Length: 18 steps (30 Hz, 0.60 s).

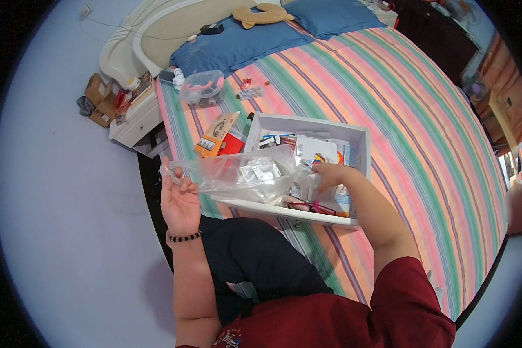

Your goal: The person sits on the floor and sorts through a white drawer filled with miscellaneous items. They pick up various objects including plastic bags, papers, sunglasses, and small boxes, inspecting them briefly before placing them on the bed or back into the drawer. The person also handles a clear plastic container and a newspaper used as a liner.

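A clear plastic bag (217, 173) with several small whitish packets (261, 169) inside stretches above the left part of a white drawer (362, 151) on the bed. My left hand (181, 200), wearing a dark bead bracelet (184, 237), pinches the bag's left end, palm up. Over the drawer, my right hand (334, 176) has its fingers bent down at the bag's right end and seems to grip it; the fingertips are partly hidden. Papers, small packs and dark red-framed glasses (311, 207) lie in the drawer.
The drawer rests on a striped bedspread (423, 156). Behind it are an orange box (216, 134), a red packet (232, 145) and a clear lidded box (202, 89). A white nightstand (139, 126) stands at the left, with cardboard boxes (100, 98) beside it. Blue pillows (246, 43) lie farther back.
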Each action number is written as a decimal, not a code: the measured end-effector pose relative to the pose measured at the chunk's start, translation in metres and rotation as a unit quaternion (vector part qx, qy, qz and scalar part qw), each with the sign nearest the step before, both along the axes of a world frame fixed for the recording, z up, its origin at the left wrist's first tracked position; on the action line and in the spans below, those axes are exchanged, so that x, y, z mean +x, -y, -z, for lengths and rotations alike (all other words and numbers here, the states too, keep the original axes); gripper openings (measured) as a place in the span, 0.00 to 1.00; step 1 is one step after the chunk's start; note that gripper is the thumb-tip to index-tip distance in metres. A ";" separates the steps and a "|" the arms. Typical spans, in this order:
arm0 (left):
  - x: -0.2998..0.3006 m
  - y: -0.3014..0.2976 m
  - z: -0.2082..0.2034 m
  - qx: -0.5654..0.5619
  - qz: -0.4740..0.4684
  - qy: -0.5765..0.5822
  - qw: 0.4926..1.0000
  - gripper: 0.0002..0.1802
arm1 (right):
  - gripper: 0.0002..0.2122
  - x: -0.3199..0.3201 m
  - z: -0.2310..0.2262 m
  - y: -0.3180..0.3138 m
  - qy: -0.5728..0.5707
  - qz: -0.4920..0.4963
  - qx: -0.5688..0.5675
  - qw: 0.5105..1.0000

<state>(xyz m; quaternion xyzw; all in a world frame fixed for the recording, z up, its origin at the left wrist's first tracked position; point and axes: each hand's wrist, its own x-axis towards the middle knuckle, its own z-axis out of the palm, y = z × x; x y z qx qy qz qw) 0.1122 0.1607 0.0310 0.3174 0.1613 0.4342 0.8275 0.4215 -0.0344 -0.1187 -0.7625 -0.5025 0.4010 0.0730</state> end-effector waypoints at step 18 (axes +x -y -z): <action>0.023 0.035 -0.024 0.143 0.047 -0.157 0.976 0.30 | 0.25 0.034 -0.105 0.043 -0.469 0.305 0.272 0.783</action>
